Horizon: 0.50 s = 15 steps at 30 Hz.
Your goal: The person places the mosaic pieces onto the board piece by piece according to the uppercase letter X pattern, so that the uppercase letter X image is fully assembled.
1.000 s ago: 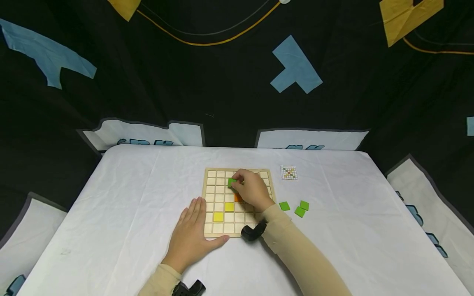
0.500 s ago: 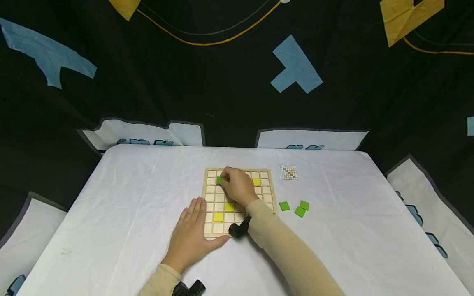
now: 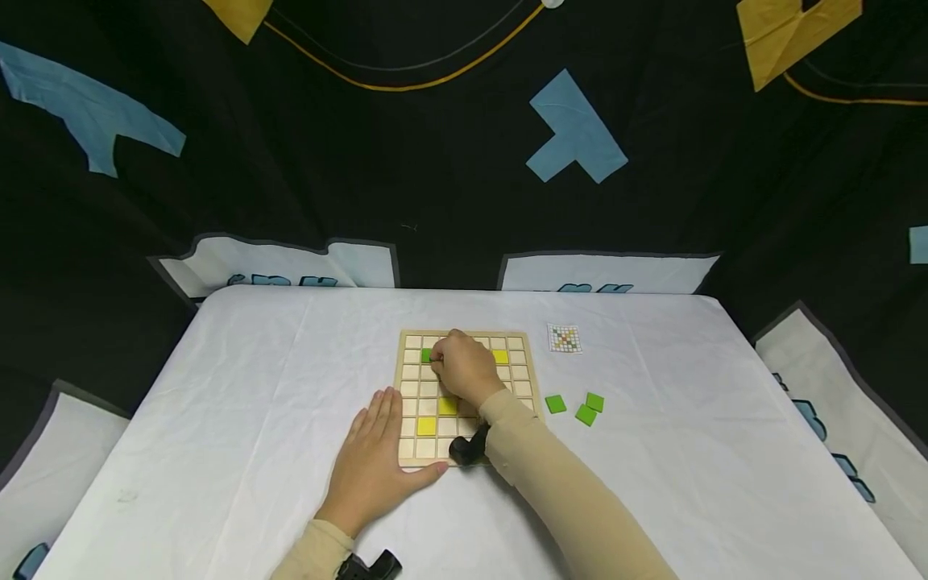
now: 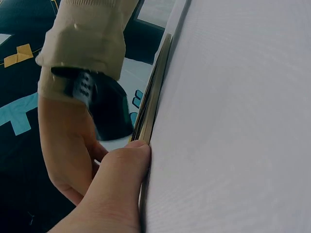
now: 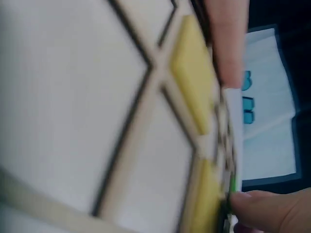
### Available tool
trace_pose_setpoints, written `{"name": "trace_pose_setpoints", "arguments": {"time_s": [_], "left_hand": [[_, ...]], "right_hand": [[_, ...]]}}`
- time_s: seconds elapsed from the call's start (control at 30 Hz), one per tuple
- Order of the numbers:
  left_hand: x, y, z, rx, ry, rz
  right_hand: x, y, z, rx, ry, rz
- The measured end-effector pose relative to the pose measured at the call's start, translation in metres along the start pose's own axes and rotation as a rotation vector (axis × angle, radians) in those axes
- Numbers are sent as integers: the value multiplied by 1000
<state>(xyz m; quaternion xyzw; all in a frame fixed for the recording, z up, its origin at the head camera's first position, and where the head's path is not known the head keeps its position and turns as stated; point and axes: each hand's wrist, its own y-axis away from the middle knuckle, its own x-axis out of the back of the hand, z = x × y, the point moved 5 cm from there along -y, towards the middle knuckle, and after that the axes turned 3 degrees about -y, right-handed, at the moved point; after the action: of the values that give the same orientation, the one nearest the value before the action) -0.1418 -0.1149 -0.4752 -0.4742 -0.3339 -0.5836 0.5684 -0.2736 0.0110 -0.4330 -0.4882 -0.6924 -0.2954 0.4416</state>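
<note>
A wooden grid board (image 3: 535,395) lies on the white table. My left hand (image 3: 373,463) rests flat with straight fingers along its left edge, the thumb (image 4: 127,162) touching the near edge. Over the upper part of the board, my right hand (image 3: 467,366) has its fingers curled at a green tile (image 3: 426,355), which sits in a cell of the upper left area. In the right wrist view the thumb (image 5: 257,206) meets that tile's edge. Yellow tiles (image 3: 426,426) sit in other cells. My right hand and forearm hide the middle of the board.
Three loose green tiles (image 3: 555,403) lie to the right of the board. Beyond them, near the board's upper right corner, is a small card (image 3: 565,338) with a coloured grid pattern. A dark curtain (image 3: 449,177) hangs behind the table.
My right hand has moved left over the board with the green tile, from a middle column to one further left. It has shifted little in the last half second. My left hand has stayed put.
</note>
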Motion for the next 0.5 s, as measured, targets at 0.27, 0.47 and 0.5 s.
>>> {"name": "trace_pose_setpoints", "arguments": {"time_s": [0.27,0.47,0.5], "left_hand": [[0,1,-1,6,1,-14],[-2,0,-1,5,2,-14],[-2,0,-1,3,3,-12]], "right_hand": [[20,19,15,26,-39,-38],[37,40,45,17,-24,-97],[40,44,51,12,-15,-108]]}}
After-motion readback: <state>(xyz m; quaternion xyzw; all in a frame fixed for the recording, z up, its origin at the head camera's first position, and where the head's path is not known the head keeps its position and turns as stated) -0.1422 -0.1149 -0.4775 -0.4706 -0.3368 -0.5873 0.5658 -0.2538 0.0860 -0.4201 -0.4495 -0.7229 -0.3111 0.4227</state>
